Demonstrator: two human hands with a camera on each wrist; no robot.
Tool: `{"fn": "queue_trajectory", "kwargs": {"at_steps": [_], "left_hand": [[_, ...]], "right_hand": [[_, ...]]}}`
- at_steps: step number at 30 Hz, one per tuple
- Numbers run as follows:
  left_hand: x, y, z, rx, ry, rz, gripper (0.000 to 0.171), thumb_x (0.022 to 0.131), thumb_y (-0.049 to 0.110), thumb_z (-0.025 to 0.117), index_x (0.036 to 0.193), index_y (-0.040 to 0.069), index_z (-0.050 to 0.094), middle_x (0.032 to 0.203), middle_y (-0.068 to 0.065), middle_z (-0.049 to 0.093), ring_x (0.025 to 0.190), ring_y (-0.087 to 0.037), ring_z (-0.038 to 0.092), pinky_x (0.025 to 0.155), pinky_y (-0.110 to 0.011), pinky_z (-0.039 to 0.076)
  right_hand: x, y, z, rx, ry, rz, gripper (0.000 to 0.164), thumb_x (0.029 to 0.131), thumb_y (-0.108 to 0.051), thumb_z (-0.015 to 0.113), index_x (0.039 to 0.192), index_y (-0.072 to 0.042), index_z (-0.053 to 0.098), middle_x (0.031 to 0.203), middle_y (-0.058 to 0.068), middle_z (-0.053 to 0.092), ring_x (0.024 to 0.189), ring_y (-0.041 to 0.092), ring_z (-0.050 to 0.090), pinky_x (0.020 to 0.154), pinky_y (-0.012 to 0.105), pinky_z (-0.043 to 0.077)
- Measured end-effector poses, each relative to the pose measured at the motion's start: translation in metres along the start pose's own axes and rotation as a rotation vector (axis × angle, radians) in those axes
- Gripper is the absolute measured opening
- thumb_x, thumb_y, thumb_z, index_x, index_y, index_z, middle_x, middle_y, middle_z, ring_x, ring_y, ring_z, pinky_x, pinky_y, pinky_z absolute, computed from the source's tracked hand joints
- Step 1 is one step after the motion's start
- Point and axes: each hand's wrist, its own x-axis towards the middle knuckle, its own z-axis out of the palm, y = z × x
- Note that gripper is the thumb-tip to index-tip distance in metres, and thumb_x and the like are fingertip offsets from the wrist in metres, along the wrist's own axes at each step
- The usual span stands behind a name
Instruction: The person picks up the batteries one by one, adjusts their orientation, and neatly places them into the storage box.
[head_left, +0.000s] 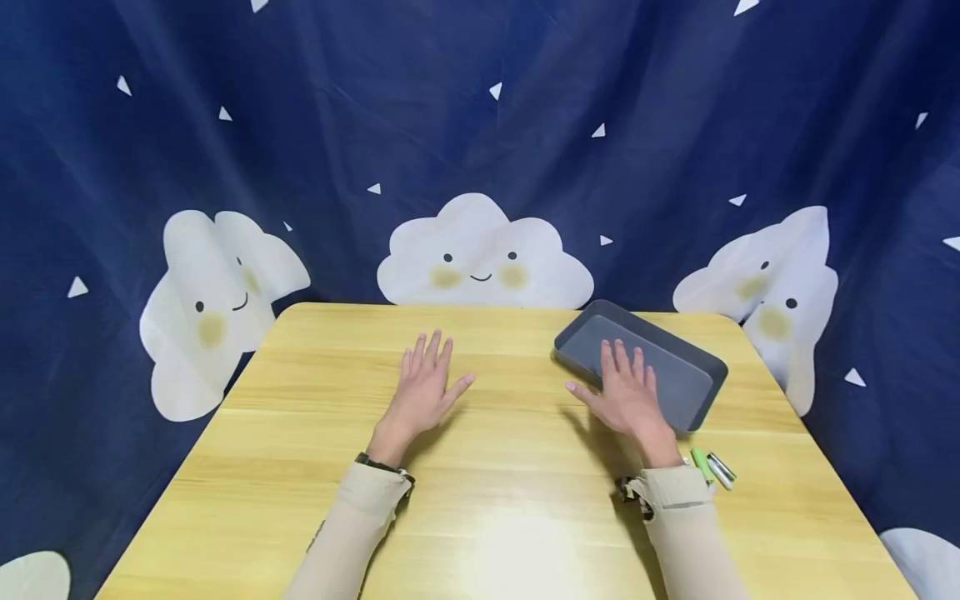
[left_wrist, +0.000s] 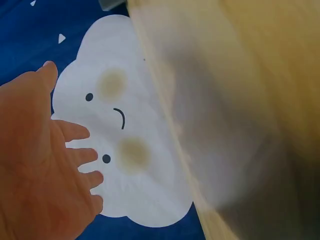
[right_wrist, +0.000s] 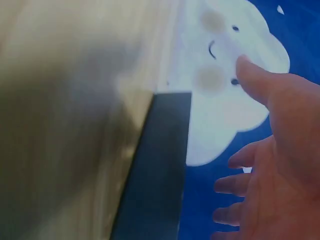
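Note:
My left hand [head_left: 423, 390] is held over the wooden table [head_left: 300, 467], fingers straight and thumb spread, holding nothing. In the left wrist view the same hand [left_wrist: 45, 160] shows its palm. On the other side, my right hand [head_left: 628, 398] is also flat with the thumb out, in front of a dark grey rectangular tray [head_left: 678, 383]. It overlaps the tray's near side in the head view; the right wrist view shows this hand [right_wrist: 280, 160] apart from the tray's side wall [right_wrist: 157, 165]. Nothing is visible inside the tray.
Beside the right cuff lie a green marker-like stick [head_left: 702, 463] and slim silver-and-white pen-like pieces [head_left: 721, 473], partly hidden by the sleeve. A dark blue curtain [head_left: 450, 125] with white clouds hangs behind the table and along its sides.

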Motion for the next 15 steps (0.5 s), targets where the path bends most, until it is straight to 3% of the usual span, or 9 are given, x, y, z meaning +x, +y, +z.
{"fn": "queue_trajectory", "kwargs": {"at_steps": [4,9,15], "left_hand": [[0.007,0.008,0.0,-0.11,-0.03,0.028,0.084,0.107,0.06,0.039,0.164,0.001,0.019,0.173,-0.023,0.011,0.162,-0.043,0.006,0.129,-0.065,0.01],[0.029,0.019,0.003,-0.285,-0.082,0.058,0.084,0.107,0.06,0.039,0.165,0.003,0.017,0.175,-0.017,0.011,0.163,-0.037,0.01,0.132,-0.054,0.013],[0.059,0.029,0.015,-0.481,-0.161,0.015,0.085,0.105,0.065,0.039,0.168,0.013,0.013,0.176,-0.01,0.01,0.163,-0.031,0.013,0.132,-0.051,0.016]], "right_hand": [[-0.004,0.016,-0.012,0.043,0.015,0.026,0.111,0.097,-0.072,0.049,0.165,0.001,-0.001,0.17,0.032,-0.003,0.155,0.06,-0.004,0.123,0.076,0.003],[-0.009,0.037,-0.028,0.104,0.039,0.053,0.112,0.098,-0.068,0.052,0.163,0.007,0.0,0.168,0.038,-0.002,0.151,0.066,0.0,0.12,0.078,0.009],[-0.017,0.065,-0.039,0.224,0.027,0.129,0.111,0.102,-0.063,0.051,0.16,0.012,-0.008,0.163,0.043,-0.017,0.148,0.069,-0.01,0.116,0.082,0.009]]}}
